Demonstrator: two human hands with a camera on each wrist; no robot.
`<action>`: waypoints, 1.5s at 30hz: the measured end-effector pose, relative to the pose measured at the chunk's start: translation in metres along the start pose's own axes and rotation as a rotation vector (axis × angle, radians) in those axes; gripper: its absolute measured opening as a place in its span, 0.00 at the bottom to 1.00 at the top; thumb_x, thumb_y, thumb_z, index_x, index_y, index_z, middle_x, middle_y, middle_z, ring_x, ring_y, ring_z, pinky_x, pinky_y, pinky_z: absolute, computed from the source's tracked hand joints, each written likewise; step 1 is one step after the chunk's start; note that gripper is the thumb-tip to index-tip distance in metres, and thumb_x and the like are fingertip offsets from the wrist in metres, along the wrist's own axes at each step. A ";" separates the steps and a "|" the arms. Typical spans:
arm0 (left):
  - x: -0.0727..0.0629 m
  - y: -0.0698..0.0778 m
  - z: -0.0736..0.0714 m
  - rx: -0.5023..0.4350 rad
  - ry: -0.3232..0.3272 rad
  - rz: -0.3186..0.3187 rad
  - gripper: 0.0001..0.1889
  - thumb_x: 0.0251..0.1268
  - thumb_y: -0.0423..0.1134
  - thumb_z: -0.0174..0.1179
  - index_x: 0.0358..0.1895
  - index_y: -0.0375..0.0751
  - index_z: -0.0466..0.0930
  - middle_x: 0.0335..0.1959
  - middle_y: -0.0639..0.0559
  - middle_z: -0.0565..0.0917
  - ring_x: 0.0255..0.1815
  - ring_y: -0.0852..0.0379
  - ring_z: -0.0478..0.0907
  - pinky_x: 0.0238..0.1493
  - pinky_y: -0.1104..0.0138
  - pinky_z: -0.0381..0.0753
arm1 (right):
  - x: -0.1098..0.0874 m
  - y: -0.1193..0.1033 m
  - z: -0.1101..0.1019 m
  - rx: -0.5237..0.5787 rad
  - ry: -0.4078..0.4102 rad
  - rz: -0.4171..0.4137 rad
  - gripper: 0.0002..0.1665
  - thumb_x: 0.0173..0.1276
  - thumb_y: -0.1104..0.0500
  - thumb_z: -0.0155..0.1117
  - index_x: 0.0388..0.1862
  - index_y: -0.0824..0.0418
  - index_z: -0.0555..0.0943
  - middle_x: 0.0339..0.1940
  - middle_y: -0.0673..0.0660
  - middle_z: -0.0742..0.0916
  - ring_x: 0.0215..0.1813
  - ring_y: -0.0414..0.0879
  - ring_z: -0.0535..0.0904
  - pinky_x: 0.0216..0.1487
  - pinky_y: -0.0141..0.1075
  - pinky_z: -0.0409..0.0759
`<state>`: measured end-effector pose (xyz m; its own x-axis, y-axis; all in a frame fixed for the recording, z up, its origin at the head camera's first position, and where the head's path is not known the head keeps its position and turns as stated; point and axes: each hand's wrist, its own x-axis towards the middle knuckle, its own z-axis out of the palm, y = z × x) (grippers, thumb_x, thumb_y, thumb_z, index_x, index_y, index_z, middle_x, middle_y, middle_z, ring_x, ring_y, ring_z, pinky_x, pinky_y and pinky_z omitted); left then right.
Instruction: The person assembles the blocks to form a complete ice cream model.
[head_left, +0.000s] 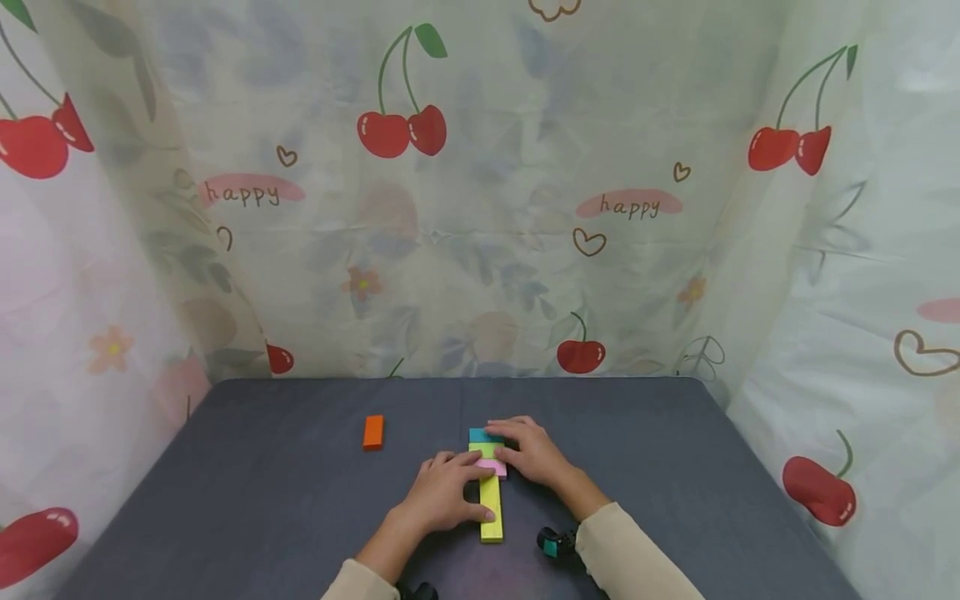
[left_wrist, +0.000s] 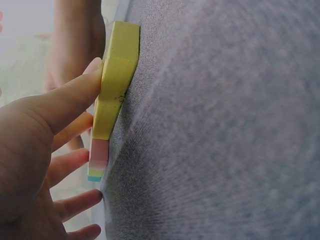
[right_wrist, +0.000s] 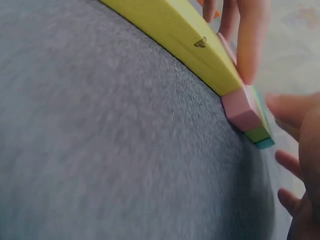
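A long yellow block (head_left: 491, 493) lies lengthwise on the table. Its far end meets a row of short blocks set crosswise: pink (head_left: 498, 464), light green (head_left: 483, 450) and blue (head_left: 477, 434). My left hand (head_left: 442, 493) has its thumb on the yellow block (left_wrist: 119, 55) near the close end, and its index fingertip touches around the yellow-pink joint in the right wrist view. Its other fingers spread out. My right hand (head_left: 537, 452) reaches over the right ends of the blue and green blocks with extended fingers; whether each fingertip touches is unclear.
An orange block (head_left: 373, 433) lies apart on the dark grey tabletop (head_left: 300, 508), left of the row. Black wrist straps (head_left: 557, 543) show by both sleeves. A cherry-printed curtain (head_left: 480, 208) hangs behind the table and along both sides.
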<state>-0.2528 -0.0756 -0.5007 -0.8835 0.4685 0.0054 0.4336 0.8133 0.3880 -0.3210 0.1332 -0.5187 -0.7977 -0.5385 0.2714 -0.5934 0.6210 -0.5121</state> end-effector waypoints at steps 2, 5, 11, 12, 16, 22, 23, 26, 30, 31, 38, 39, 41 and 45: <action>0.000 0.001 0.000 0.002 0.006 0.006 0.36 0.49 0.66 0.68 0.65 0.61 0.76 0.68 0.52 0.71 0.63 0.42 0.66 0.59 0.41 0.62 | -0.004 0.000 -0.004 -0.025 -0.025 -0.007 0.27 0.69 0.52 0.64 0.65 0.57 0.77 0.66 0.53 0.77 0.64 0.54 0.69 0.62 0.60 0.63; 0.000 0.001 0.000 0.009 0.014 0.013 0.37 0.49 0.66 0.68 0.65 0.61 0.76 0.68 0.52 0.71 0.63 0.43 0.66 0.59 0.41 0.62 | -0.010 0.000 -0.007 -0.057 -0.060 -0.010 0.31 0.68 0.43 0.63 0.66 0.55 0.76 0.68 0.53 0.76 0.65 0.54 0.68 0.63 0.60 0.61; 0.001 0.001 0.001 0.015 0.025 0.025 0.36 0.48 0.66 0.68 0.64 0.60 0.77 0.68 0.53 0.71 0.63 0.43 0.66 0.59 0.41 0.62 | -0.021 -0.003 -0.011 -0.076 -0.133 -0.001 0.41 0.63 0.34 0.63 0.70 0.54 0.73 0.71 0.53 0.73 0.69 0.56 0.63 0.64 0.62 0.57; 0.001 0.001 0.001 0.017 0.027 0.028 0.36 0.48 0.66 0.68 0.64 0.60 0.78 0.68 0.53 0.71 0.63 0.43 0.66 0.60 0.41 0.62 | -0.022 -0.003 -0.011 -0.084 -0.147 0.002 0.43 0.62 0.33 0.63 0.70 0.53 0.72 0.71 0.53 0.72 0.70 0.56 0.63 0.65 0.63 0.56; 0.000 0.001 0.001 0.022 0.037 0.038 0.36 0.48 0.66 0.68 0.63 0.60 0.78 0.68 0.52 0.71 0.63 0.43 0.67 0.59 0.41 0.63 | -0.025 -0.005 -0.007 -0.123 -0.181 0.013 0.46 0.60 0.28 0.61 0.72 0.50 0.70 0.73 0.51 0.69 0.72 0.55 0.60 0.65 0.63 0.55; 0.000 0.001 0.002 0.020 0.044 0.047 0.35 0.49 0.66 0.68 0.63 0.59 0.78 0.68 0.52 0.71 0.62 0.42 0.67 0.58 0.42 0.63 | -0.028 -0.008 -0.003 -0.120 -0.160 0.012 0.48 0.58 0.27 0.62 0.72 0.51 0.70 0.74 0.52 0.69 0.71 0.55 0.61 0.66 0.63 0.54; 0.000 0.001 0.002 0.019 0.046 0.047 0.35 0.49 0.66 0.68 0.63 0.59 0.79 0.68 0.52 0.71 0.62 0.42 0.67 0.58 0.42 0.63 | -0.029 -0.009 -0.003 -0.120 -0.156 0.013 0.48 0.58 0.27 0.62 0.72 0.51 0.70 0.74 0.52 0.69 0.71 0.55 0.61 0.66 0.63 0.54; 0.000 0.002 0.001 0.018 0.050 0.047 0.35 0.49 0.65 0.69 0.63 0.58 0.79 0.68 0.52 0.71 0.62 0.42 0.67 0.58 0.42 0.63 | -0.029 -0.009 -0.003 -0.126 -0.151 0.018 0.47 0.58 0.28 0.62 0.71 0.50 0.71 0.74 0.51 0.68 0.71 0.54 0.61 0.66 0.63 0.54; -0.001 0.002 0.000 0.015 0.048 0.049 0.35 0.49 0.65 0.69 0.62 0.58 0.79 0.68 0.51 0.71 0.62 0.42 0.67 0.58 0.41 0.64 | -0.028 -0.010 -0.002 -0.132 -0.154 0.024 0.47 0.58 0.28 0.62 0.71 0.50 0.71 0.74 0.51 0.68 0.71 0.55 0.62 0.66 0.63 0.54; -0.001 0.002 0.000 0.013 0.046 0.050 0.35 0.49 0.65 0.69 0.63 0.58 0.79 0.68 0.51 0.71 0.62 0.42 0.67 0.58 0.41 0.64 | -0.028 -0.010 -0.003 -0.130 -0.156 0.025 0.47 0.58 0.28 0.62 0.72 0.50 0.71 0.74 0.51 0.68 0.71 0.55 0.62 0.66 0.63 0.54; -0.001 -0.006 -0.004 -0.050 -0.020 0.085 0.36 0.53 0.66 0.65 0.66 0.59 0.75 0.70 0.50 0.68 0.65 0.42 0.65 0.59 0.40 0.62 | -0.026 -0.013 -0.003 -0.111 -0.173 0.027 0.47 0.58 0.27 0.62 0.71 0.51 0.71 0.74 0.52 0.68 0.71 0.55 0.62 0.66 0.63 0.53; -0.001 -0.008 -0.005 -0.079 -0.032 0.094 0.35 0.53 0.66 0.65 0.66 0.58 0.75 0.70 0.50 0.68 0.65 0.41 0.65 0.59 0.40 0.62 | -0.026 -0.014 -0.003 -0.110 -0.174 0.028 0.47 0.58 0.28 0.62 0.71 0.51 0.71 0.74 0.52 0.68 0.71 0.55 0.62 0.66 0.63 0.53; -0.002 -0.013 -0.008 -0.136 -0.055 0.093 0.35 0.54 0.65 0.65 0.66 0.58 0.75 0.71 0.49 0.68 0.66 0.41 0.64 0.60 0.39 0.61 | -0.026 -0.014 -0.003 -0.107 -0.176 0.030 0.47 0.59 0.28 0.62 0.71 0.51 0.71 0.74 0.52 0.68 0.71 0.54 0.61 0.66 0.63 0.53; -0.003 -0.023 -0.014 -0.190 -0.035 0.071 0.32 0.56 0.62 0.66 0.64 0.56 0.77 0.68 0.48 0.71 0.65 0.41 0.65 0.60 0.39 0.61 | -0.027 -0.014 -0.004 -0.090 -0.183 0.046 0.47 0.58 0.29 0.63 0.71 0.51 0.71 0.74 0.51 0.68 0.71 0.53 0.61 0.67 0.62 0.53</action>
<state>-0.2626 -0.1006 -0.4962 -0.8438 0.5366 0.0078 0.4500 0.6996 0.5550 -0.2919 0.1412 -0.5159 -0.7963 -0.5979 0.0924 -0.5706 0.6914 -0.4431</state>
